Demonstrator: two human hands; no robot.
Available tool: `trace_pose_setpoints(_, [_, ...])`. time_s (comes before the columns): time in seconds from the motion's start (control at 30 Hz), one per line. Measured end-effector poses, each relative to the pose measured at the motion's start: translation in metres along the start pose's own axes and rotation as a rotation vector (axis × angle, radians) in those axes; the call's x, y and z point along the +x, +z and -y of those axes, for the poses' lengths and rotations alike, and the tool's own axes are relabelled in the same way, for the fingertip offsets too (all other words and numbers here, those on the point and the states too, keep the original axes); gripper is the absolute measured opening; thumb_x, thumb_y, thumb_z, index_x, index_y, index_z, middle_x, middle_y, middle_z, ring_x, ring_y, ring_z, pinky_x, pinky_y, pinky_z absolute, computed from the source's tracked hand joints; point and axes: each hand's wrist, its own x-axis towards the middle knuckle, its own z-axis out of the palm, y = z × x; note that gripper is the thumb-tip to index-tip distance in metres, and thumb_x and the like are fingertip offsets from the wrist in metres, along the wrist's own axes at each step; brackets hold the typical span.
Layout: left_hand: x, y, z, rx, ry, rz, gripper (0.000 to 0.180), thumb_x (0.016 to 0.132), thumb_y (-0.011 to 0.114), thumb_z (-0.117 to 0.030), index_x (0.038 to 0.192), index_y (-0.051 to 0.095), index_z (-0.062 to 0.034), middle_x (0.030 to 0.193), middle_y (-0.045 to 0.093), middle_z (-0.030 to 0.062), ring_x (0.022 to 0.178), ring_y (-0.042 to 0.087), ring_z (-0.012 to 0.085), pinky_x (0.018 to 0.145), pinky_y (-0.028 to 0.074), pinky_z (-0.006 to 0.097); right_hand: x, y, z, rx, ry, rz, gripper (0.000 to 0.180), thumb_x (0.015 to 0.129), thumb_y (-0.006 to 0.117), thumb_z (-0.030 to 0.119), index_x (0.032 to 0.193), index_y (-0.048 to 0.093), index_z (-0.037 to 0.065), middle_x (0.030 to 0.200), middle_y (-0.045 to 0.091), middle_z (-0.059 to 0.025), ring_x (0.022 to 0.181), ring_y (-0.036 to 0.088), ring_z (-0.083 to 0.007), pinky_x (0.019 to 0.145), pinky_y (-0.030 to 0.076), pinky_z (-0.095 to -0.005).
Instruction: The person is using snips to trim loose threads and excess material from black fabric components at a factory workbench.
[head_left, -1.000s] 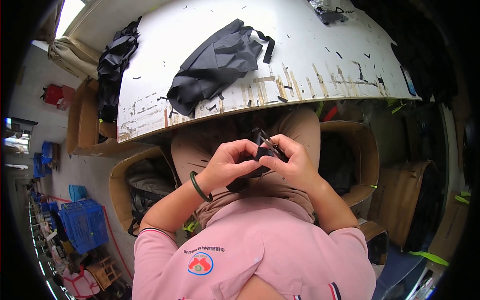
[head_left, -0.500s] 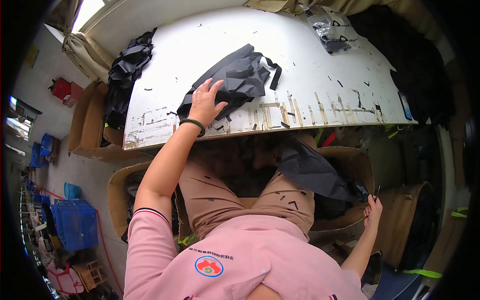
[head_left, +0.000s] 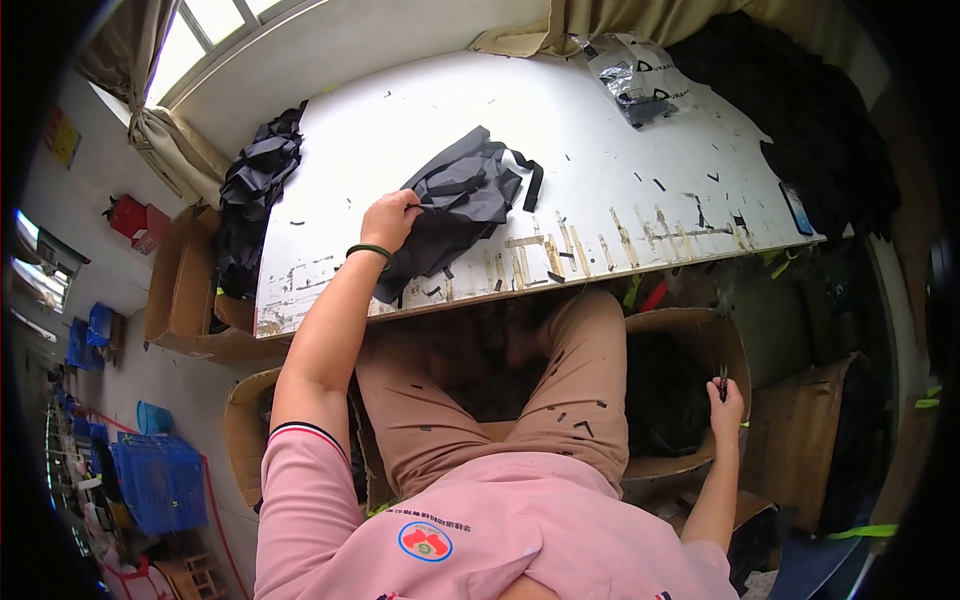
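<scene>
On the white table (head_left: 370, 130) lies a crumpled black fabric piece (head_left: 462, 205) with a strap looping out at its right end. My left hand (head_left: 390, 220) pinches the near left part of this fabric, its fingers closed on a fold. Out to the right, over the edge of an open cardboard box, my right hand (head_left: 728, 408) is closed around a small pair of dark thread snips (head_left: 723, 376), points upward. Black material (head_left: 660, 395) fills that box beside my right knee.
Short black scraps (head_left: 555, 276) are scattered over the tabletop and my trousers. A clear plastic bag (head_left: 640, 85) and a large black fabric heap (head_left: 790, 110) occupy the far right. More black fabric (head_left: 258, 185) hangs over the left edge, near a cardboard box (head_left: 180, 290).
My right hand has let go of a black fabric piece, which now is out of sight by the box. My left hand has gone from lying flat to pinching the fabric on the table.
</scene>
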Motion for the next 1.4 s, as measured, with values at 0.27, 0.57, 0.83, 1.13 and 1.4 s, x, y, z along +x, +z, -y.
trace_pose_setpoints(0.27, [0.064, -0.139, 0.026, -1.127, -0.284, -0.679, 0.026, 0.080, 0.079, -0.025, 0.079, 0.061, -0.0064, 0.069, 0.059, -0.0003, 0.056, 0.057, 0.0103, 0.055, 0.053, 0.023, 0.006, 0.037, 0.094, 0.145, -0.097, 0.189, 0.016, 0.088, 0.067, 0.014, 0.092, 0.061, 0.000, 0.071, 0.057, -0.0015, 0.065, 0.052, -0.0082, 0.061, 0.043, -0.0246])
trace_pose_setpoints(0.57, [0.042, -0.260, -0.030, -1.659, -0.007, -0.680, 0.029, 0.097, 0.053, -0.031, 0.109, 0.059, -0.0059, 0.104, 0.064, 0.0058, 0.100, 0.060, 0.0221, 0.094, 0.047, 0.041, 0.008, 0.087, 0.158, 0.523, -0.113, 0.307, 0.020, 0.094, 0.059, 0.020, 0.087, 0.064, 0.002, 0.069, 0.055, 0.0034, 0.060, 0.046, -0.0032, 0.051, 0.036, -0.0205])
trace_pose_setpoints(0.83, [-0.040, -0.244, -0.104, -2.099, 0.583, 0.158, 0.039, 0.101, 0.042, -0.029, 0.131, 0.053, -0.0068, 0.135, 0.053, 0.0102, 0.127, 0.048, 0.0255, 0.112, 0.030, 0.045, -0.006, 0.146, 0.267, 1.045, 0.012, 0.810, 0.049, 0.100, 0.046, 0.040, 0.131, 0.048, 0.003, 0.084, 0.067, -0.0128, 0.044, 0.048, -0.0072, 0.042, 0.042, -0.0210])
trace_pose_setpoints(1.13, [-0.166, -0.104, -0.059, -0.901, -0.114, -0.814, 0.043, 0.095, 0.052, -0.027, 0.131, 0.052, -0.0025, 0.134, 0.054, 0.0128, 0.126, 0.049, 0.0243, 0.110, 0.033, 0.042, -0.040, 0.205, 0.338, 1.341, 0.100, 1.101, 0.051, 0.088, 0.066, 0.022, 0.128, 0.041, 0.004, 0.093, 0.066, -0.0140, 0.040, 0.038, -0.0048, 0.036, 0.032, -0.0215])
trace_pose_setpoints(1.4, [-0.225, -0.048, -0.056, -1.027, -0.228, -0.495, 0.042, 0.095, 0.053, -0.028, 0.129, 0.053, -0.0037, 0.133, 0.054, 0.0129, 0.125, 0.050, 0.0237, 0.109, 0.035, 0.041, -0.040, 0.217, 0.297, 0.990, 0.154, 1.014, 0.026, 0.088, 0.068, 0.020, 0.102, 0.053, 0.004, 0.074, 0.064, -0.0092, 0.038, 0.039, -0.0063, 0.032, 0.030, -0.0230])
